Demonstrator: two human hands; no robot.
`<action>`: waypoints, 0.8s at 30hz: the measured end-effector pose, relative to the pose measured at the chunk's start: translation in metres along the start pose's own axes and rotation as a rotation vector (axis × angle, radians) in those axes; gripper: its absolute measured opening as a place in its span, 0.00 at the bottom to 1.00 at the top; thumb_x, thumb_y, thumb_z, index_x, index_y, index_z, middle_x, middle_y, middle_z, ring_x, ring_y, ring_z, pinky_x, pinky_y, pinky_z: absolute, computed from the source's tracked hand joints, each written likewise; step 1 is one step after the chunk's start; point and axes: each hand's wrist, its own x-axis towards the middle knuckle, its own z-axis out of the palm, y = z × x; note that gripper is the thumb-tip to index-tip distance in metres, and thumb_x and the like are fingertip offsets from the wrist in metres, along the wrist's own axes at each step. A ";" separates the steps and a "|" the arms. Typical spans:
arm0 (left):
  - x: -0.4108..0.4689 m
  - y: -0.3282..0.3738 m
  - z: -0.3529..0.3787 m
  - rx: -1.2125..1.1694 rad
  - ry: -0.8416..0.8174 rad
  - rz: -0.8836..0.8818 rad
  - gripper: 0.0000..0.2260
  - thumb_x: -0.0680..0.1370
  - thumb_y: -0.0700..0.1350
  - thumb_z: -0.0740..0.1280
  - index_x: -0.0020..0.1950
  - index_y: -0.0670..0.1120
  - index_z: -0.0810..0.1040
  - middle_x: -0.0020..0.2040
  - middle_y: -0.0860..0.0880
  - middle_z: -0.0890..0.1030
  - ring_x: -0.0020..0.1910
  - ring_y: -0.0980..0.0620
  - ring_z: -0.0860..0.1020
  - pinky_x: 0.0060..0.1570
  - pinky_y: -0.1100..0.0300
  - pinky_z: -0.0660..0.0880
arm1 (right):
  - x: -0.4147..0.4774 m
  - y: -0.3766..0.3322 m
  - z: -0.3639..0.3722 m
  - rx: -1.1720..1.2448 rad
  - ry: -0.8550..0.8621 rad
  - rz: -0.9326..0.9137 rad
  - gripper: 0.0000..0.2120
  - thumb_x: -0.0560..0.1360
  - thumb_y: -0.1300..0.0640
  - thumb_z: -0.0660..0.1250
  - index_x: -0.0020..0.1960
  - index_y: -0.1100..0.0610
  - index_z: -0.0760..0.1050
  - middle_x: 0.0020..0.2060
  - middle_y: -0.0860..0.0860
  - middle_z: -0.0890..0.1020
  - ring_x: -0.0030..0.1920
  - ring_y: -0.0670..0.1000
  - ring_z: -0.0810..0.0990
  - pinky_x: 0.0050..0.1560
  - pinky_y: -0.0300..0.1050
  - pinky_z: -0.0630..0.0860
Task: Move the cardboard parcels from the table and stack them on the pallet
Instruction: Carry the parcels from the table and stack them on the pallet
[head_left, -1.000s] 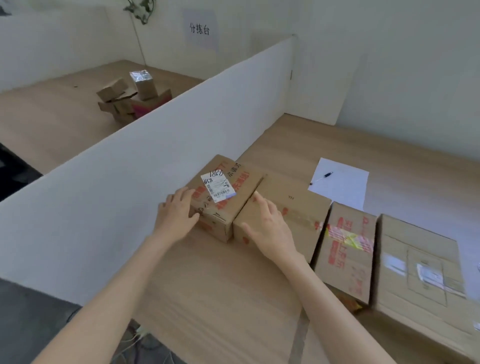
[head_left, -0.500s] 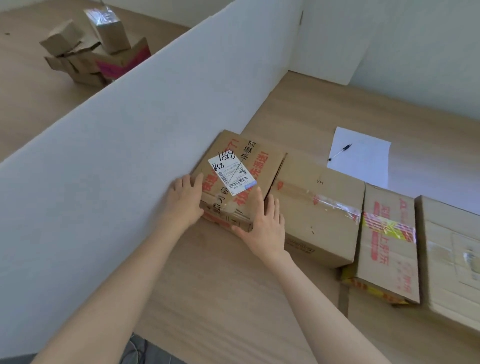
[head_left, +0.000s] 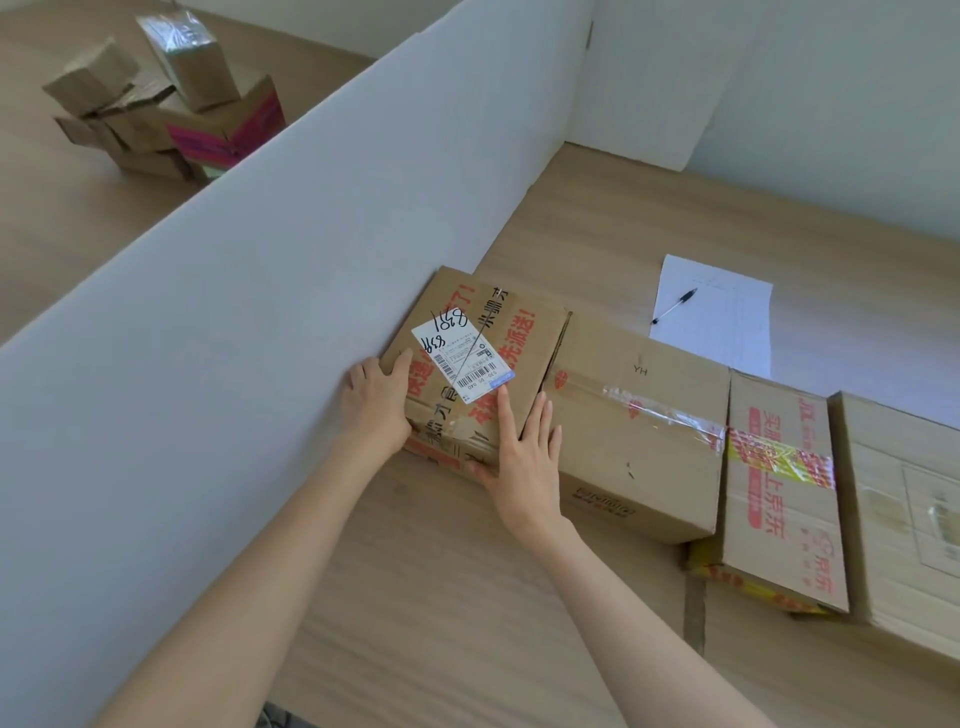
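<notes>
A person's left grip (head_left: 376, 402) and right grip (head_left: 524, 462) close in on a labelled parcel (head_left: 524, 332) lying flat on the wooden table (head_left: 467, 597), at the middle of the head view and hard against a white partition (head_left: 260, 312) on its 9 o'clock side. The left grip holds the parcel's near left corner, thumb on the top face and fingers bent down the side next to the partition. The right grip lies flat and uncurled on the near right part of the top, forefinger reaching the corner of a white shipping label (head_left: 457, 358), thumb over the near edge. The parcel's top is close to square; its slightly longer side, and its printed red and black lettering, run from about 7 o'clock to 1 o'clock, while the label sits askew across them. At its 3 o'clock side a second parcel (head_left: 639, 426) touches it, and a third parcel (head_left: 779, 493) and a fourth parcel (head_left: 904, 519) carry the row on toward 4 o'clock. A sheet of paper (head_left: 727, 322) with a pen (head_left: 674, 306) on it lies at 2 o'clock. Beyond the partition, at 10 o'clock, a heap of boxes (head_left: 156, 104) sits on a wooden surface.
</notes>
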 end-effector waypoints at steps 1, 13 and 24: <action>0.000 0.000 -0.002 -0.007 0.002 0.000 0.42 0.70 0.47 0.74 0.77 0.50 0.51 0.67 0.39 0.65 0.66 0.40 0.64 0.65 0.51 0.63 | 0.000 0.000 -0.001 0.016 0.000 -0.011 0.46 0.76 0.42 0.64 0.77 0.49 0.33 0.76 0.65 0.38 0.76 0.62 0.35 0.75 0.57 0.40; -0.023 0.005 -0.044 -0.261 0.087 0.019 0.44 0.64 0.42 0.78 0.75 0.52 0.60 0.67 0.41 0.64 0.64 0.38 0.70 0.61 0.49 0.69 | -0.006 0.001 -0.056 0.280 0.050 -0.043 0.46 0.69 0.43 0.74 0.77 0.39 0.48 0.78 0.59 0.45 0.66 0.59 0.73 0.61 0.49 0.71; -0.064 0.022 -0.108 -0.441 0.181 0.083 0.46 0.60 0.41 0.81 0.73 0.54 0.64 0.65 0.46 0.63 0.62 0.43 0.71 0.61 0.50 0.72 | -0.026 0.001 -0.127 0.470 0.136 -0.161 0.45 0.67 0.45 0.76 0.76 0.38 0.54 0.78 0.56 0.51 0.77 0.51 0.56 0.67 0.49 0.68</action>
